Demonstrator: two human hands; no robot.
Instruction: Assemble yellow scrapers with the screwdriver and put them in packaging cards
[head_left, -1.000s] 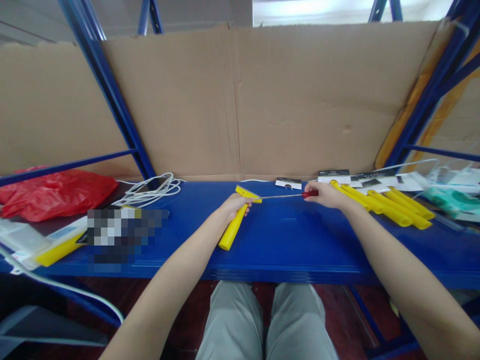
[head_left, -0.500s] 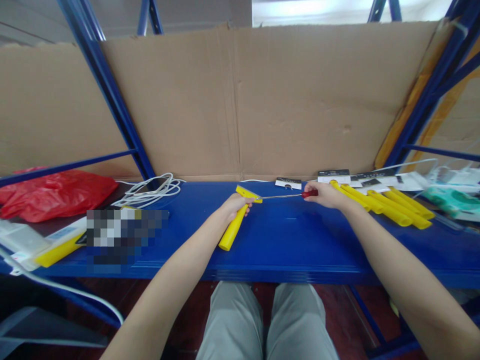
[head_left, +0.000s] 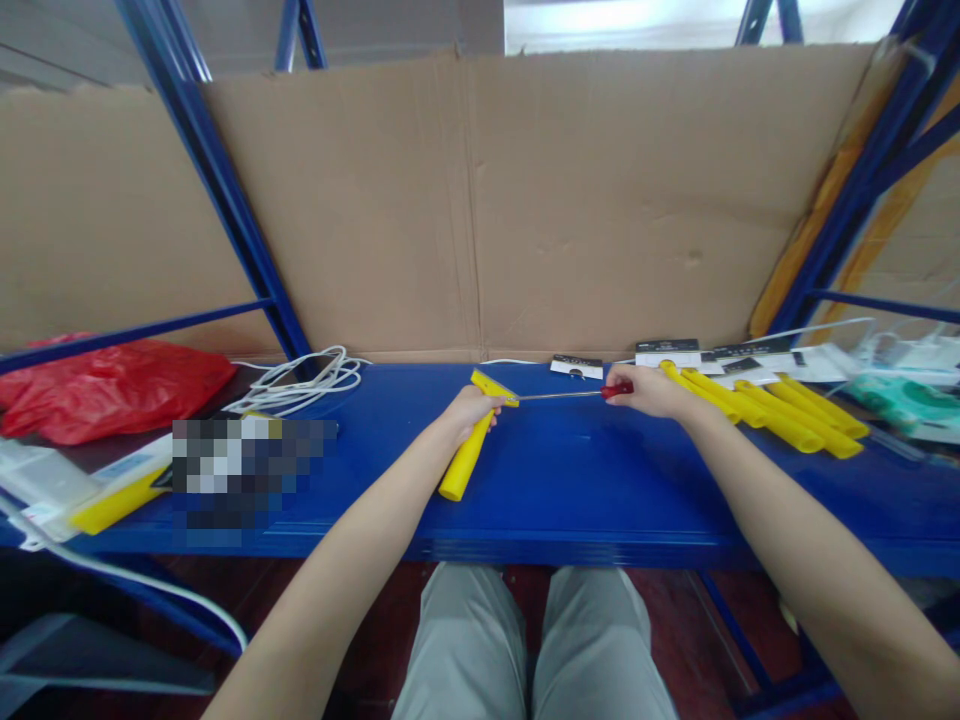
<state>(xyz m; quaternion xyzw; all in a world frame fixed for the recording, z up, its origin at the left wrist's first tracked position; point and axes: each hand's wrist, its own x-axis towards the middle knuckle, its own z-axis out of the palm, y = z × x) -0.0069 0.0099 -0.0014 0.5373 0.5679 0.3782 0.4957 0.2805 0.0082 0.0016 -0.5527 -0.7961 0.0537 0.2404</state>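
My left hand (head_left: pixel 472 408) is closed round the neck of a yellow T-shaped scraper (head_left: pixel 463 467), whose round handle slants down toward the front edge. Its angled head (head_left: pixel 491 384) shows above my fingers. In my right hand (head_left: pixel 637 388), the fingers grip the red handle of a screwdriver (head_left: pixel 561 395). The long metal shaft lies almost level and reaches left to the scraper's head. Exactly how the tip sits there is too small to make out.
Several yellow tubular handles (head_left: pixel 787 425) lie at right beside black-and-white packages (head_left: pixel 667 352). A small card package (head_left: pixel 576 366) rests at the back of the blue shelf (head_left: pixel 570 490). White cable (head_left: pixel 322 380) and a red plastic bag (head_left: pixel 112 385) are at left. Cardboard (head_left: pixel 600 200) stands behind.
The screwdriver and my right hand have shifted very slightly left. The scraper's head has turned or moved a little the same way. Both hands keep their hold.
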